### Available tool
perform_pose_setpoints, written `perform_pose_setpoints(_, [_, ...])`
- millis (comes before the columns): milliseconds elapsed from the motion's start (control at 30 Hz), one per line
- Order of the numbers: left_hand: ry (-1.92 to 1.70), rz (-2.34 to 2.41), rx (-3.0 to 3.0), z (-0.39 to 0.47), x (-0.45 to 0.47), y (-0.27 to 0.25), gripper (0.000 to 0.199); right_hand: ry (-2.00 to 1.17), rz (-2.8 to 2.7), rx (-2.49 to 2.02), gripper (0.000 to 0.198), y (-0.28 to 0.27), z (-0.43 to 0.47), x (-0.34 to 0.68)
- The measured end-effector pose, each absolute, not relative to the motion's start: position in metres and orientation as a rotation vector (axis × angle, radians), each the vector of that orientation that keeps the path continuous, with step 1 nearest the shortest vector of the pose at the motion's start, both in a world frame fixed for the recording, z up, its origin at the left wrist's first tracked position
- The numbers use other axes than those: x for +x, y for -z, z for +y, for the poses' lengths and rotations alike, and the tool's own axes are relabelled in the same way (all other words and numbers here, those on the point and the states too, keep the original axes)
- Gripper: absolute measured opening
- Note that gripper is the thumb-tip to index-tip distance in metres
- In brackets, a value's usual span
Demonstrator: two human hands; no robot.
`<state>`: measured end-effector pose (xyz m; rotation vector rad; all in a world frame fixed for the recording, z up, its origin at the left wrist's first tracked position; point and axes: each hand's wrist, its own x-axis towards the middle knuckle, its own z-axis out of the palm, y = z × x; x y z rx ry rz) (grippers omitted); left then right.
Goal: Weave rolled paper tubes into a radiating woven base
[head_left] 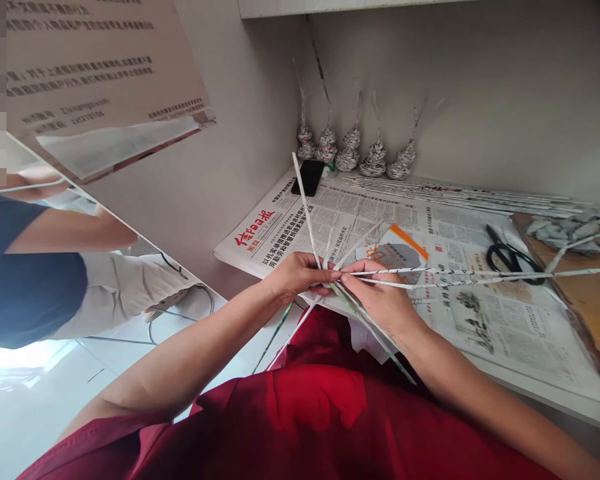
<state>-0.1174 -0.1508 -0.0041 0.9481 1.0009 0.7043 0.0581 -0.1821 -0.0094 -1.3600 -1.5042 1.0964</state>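
Several thin rolled newspaper strips [306,210] cross one another at a point between my hands and fan out in all directions. My left hand [303,275] pinches the crossing from the left, thumb on top. From the right, my right hand [373,293] closes its fingers at the same crossing, with two long printed strips passing over it to the right. Other strips, some greenish, hang down toward my lap. The crossing itself is partly covered by my fingertips.
Newspaper sheets [360,220] cover the desk. Woven paper gourds [351,152] line the back wall, beside a black phone [308,177] and a bundle of paper rolls [460,197]. Black scissors [513,257] and a crumpled paper piece [565,233] lie right. A person [35,267] is at left, beyond the partition.
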Motion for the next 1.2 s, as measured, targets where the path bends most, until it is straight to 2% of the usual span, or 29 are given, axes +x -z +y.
perform_pose_setpoints(300, [-0.689, 0.978, 1.001, -0.148, -0.116, 0.001, 0.034, -1.430, -1.304, -1.388, 0.029, 0.005, -0.181, 0.070])
perform_pose_setpoints(400, [-0.713, 0.986, 0.992, -0.147, -0.116, -0.001, 0.033, -1.439, -1.479, -1.408, 0.036, -0.001, -0.184, 0.078])
perform_pose_setpoints(500, [-0.768, 1.022, 0.942, -0.144, -0.118, -0.002, 0.031, -1.138, -1.883, -1.462, 0.038, -0.009, -0.195, 0.085])
perform_pose_setpoints(633, [-0.811, 1.079, 0.920, -0.141, -0.122, -0.003, 0.026, -0.785, -2.230, -1.637, 0.031, -0.013, -0.216, 0.087])
perform_pose_setpoints(767, [-0.829, 1.130, 0.977, -0.142, -0.124, -0.002, 0.020, -0.460, -2.398, -1.689, 0.025, -0.017, -0.233, 0.081])
perform_pose_setpoints(967, [-0.763, 1.149, 0.967, -0.143, -0.128, -0.003, 0.019, 0.205, -2.517, -1.705, 0.024, -0.036, -0.229, 0.082])
perform_pose_setpoints(1067, [-0.742, 1.121, 0.944, -0.144, -0.130, -0.003, 0.021, 0.342, -2.482, -1.620, 0.025, -0.033, -0.210, 0.091])
perform_pose_setpoints(1200, [-0.726, 1.076, 0.919, -0.145, -0.133, -0.001, 0.020, 0.293, -2.491, -1.496, 0.022, -0.017, -0.186, 0.099])
